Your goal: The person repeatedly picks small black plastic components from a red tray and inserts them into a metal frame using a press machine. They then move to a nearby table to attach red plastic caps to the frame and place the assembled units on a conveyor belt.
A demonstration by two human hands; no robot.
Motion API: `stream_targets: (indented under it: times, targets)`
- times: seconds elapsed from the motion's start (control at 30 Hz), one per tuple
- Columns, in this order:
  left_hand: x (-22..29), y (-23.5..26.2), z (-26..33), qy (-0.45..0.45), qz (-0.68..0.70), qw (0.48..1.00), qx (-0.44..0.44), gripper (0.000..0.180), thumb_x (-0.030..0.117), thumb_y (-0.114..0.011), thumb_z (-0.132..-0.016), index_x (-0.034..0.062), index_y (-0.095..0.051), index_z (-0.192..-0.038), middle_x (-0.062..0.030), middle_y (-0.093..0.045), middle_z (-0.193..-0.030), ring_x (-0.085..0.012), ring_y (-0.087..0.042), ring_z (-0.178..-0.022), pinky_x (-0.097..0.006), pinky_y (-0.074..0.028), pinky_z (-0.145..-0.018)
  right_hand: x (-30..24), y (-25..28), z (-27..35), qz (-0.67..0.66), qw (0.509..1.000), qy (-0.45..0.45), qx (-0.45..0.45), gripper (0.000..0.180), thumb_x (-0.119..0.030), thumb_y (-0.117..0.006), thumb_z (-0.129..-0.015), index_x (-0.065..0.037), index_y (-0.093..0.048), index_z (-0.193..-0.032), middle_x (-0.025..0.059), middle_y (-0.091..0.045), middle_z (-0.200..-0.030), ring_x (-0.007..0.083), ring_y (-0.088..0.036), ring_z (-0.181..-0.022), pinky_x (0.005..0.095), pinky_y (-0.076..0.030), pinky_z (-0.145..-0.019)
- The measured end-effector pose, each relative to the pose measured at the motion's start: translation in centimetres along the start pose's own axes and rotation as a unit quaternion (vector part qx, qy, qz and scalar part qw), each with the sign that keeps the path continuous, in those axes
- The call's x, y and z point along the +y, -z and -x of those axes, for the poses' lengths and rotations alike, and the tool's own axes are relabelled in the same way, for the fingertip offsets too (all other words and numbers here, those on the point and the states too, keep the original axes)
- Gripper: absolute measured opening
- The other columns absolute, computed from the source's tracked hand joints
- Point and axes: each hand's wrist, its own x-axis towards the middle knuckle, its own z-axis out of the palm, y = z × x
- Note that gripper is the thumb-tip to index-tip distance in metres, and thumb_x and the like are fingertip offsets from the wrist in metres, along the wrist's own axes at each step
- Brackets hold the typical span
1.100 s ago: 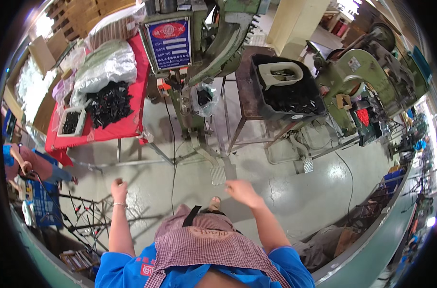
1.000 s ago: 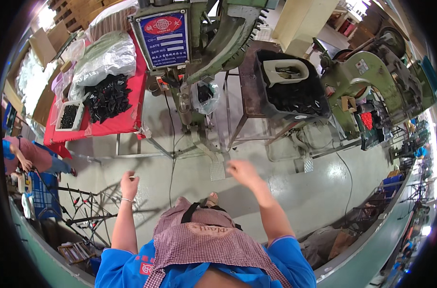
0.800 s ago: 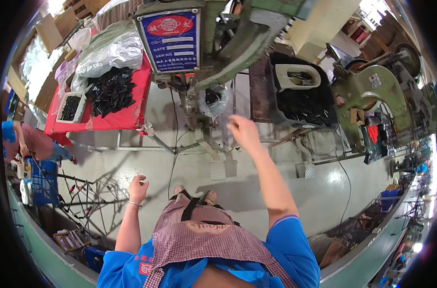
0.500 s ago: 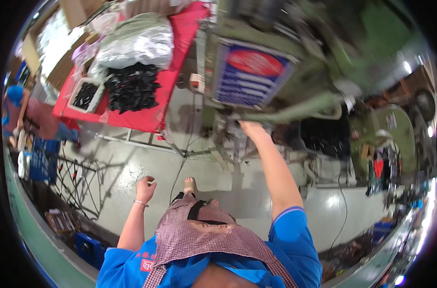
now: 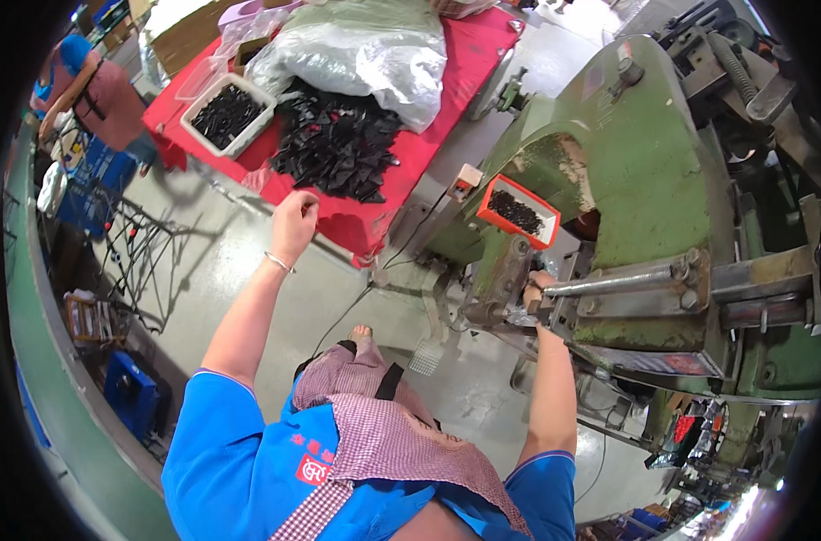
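My left hand (image 5: 295, 224) hangs at the front edge of the red-covered table (image 5: 451, 108), just short of a heap of flat black pieces (image 5: 334, 144). Its fingers are curled closed, and whether anything is inside them does not show. At the green press machine (image 5: 640, 162), my right hand (image 5: 536, 287) reaches in beneath a metal rod. The machine's parts hide most of its fingers. Close above that hand, an orange-rimmed tray (image 5: 495, 219) holds small black pieces.
A white bin (image 5: 194, 120) of black pieces stands left of the heap, with a large silvery bag (image 5: 356, 59) behind. Another person (image 5: 99, 99) works at the far left beside blue crates (image 5: 90, 194). A perforated foot pedal (image 5: 426, 357) lies below the machine.
My left hand has risen from low over the floor to the table's edge. The view has swung, bringing the tray and press parts into sight. My right hand stays at the machine.
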Motion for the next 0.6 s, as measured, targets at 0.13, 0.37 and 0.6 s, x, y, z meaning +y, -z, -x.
stream_targets:
  times: [0.13,0.37,0.6]
  targets:
    - [1.1,-2.2,-5.9,-0.034,-0.062,0.997,-0.007,0.012,0.013,-0.065,-0.082,0.0059,-0.063,-0.092,-0.0107,-0.062,-0.091,-0.0322,-0.063,-0.08,-0.04,-0.05,-0.069,0.2,-0.9,-0.5,-0.012,1.0,-0.007,0.009,0.01,-0.009,-0.063,-0.066,-0.003,-0.065,-0.075,0.0214,-0.061,-0.074,0.0415,-0.059,-0.074,0.0479,-0.047,-0.066]
    - [0.8,-5.1,-9.7,-0.04,-0.239,0.968,-0.068,0.018,0.023,-0.069,-0.078,0.0086,-0.065,-0.088,-0.0104,-0.061,-0.089,-0.0326,-0.063,-0.082,-0.043,-0.051,-0.068,1.4,-2.3,-0.1,-0.063,0.994,-0.047,0.078,0.006,-0.004,-0.063,-0.067,-0.003,-0.064,-0.073,0.0216,-0.06,-0.069,0.0398,-0.061,-0.067,0.047,-0.046,-0.06]
    - [0.8,-3.9,-9.9,-0.048,-0.218,0.974,-0.028,0.014,0.019,-0.061,-0.079,0.0059,-0.065,-0.081,-0.0108,-0.061,-0.086,-0.0331,-0.062,-0.078,-0.043,-0.05,-0.067,-2.3,0.5,-0.2,-0.086,0.989,-0.115,0.037,0.01,-0.009,-0.065,-0.07,-0.004,-0.065,-0.079,0.0199,-0.061,-0.072,0.036,-0.062,-0.069,0.0439,-0.047,-0.062]
